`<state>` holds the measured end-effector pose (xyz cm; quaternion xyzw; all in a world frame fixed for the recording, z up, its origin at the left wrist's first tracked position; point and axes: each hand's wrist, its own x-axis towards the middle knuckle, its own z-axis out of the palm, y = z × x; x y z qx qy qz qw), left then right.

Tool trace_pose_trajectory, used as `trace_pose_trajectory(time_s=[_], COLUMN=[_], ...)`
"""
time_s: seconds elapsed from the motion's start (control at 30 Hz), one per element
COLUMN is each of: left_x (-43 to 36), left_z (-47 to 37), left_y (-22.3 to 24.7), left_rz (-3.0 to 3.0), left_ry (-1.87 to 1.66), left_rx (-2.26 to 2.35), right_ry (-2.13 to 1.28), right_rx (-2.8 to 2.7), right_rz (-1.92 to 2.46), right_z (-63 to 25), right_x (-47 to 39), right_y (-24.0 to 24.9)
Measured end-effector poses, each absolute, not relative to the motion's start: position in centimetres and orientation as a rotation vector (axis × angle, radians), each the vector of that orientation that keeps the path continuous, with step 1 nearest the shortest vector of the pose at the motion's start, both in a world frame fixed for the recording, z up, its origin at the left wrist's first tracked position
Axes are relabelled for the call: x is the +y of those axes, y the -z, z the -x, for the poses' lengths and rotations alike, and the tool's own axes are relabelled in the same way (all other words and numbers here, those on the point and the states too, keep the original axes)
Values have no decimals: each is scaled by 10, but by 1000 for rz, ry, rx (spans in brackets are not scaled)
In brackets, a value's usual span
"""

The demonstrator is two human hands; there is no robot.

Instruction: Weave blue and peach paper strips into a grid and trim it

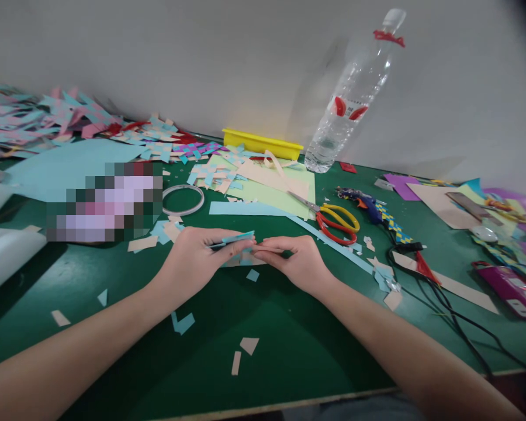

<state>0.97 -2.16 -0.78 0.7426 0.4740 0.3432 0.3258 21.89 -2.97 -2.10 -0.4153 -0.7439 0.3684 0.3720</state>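
Just above the green tabletop, my left hand (199, 248) pinches a small woven paper piece (245, 256) of light blue and pale pink strips, a blue strip (239, 237) standing up at its thumb. Fingers and thumb of my right hand (300, 260) are closed on a pale pink paper strip (269, 249) at the right side of that piece. The fingertips of both hands nearly meet, and parts of the paper are hidden behind them. Directly below lies a blue paper scrap (252, 275).
Behind my hands lie a tape ring (183, 200), long blue strips (245, 208) and scissors (337, 222). A tilted water bottle (346, 111) and yellow tray (263, 145) stand by the wall. At right are a glue gun (368, 207) and black cables (447, 310); woven strips (65, 117) pile at left.
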Motion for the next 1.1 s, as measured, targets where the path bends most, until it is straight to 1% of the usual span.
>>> trace_pose_trajectory(time_s=[0.17, 0.33, 0.5, 0.7, 1.1], left_x=[-20, -10, -1, -1, -3], left_z=[-10, -8, 0, 1, -2], left_y=[7, 5, 10, 11, 6], left_rz=[-1907, -1718, -1755, -1776, -1773], left_ry=[-840, -903, -937, -933, -898], left_rx=[1357, 1220, 1429, 1474, 1360], right_ry=[-935, -924, -934, -964, -928], right_rx=[-1896, -1784, -1675, -1627, -1643], right_rz=[1110, 1199, 1270, 1271, 1258], right_z=[-221, -226, -230, -230, -230], right_x=[-28, -23, -17, -17, -15], right_y=[21, 19, 18, 21, 22])
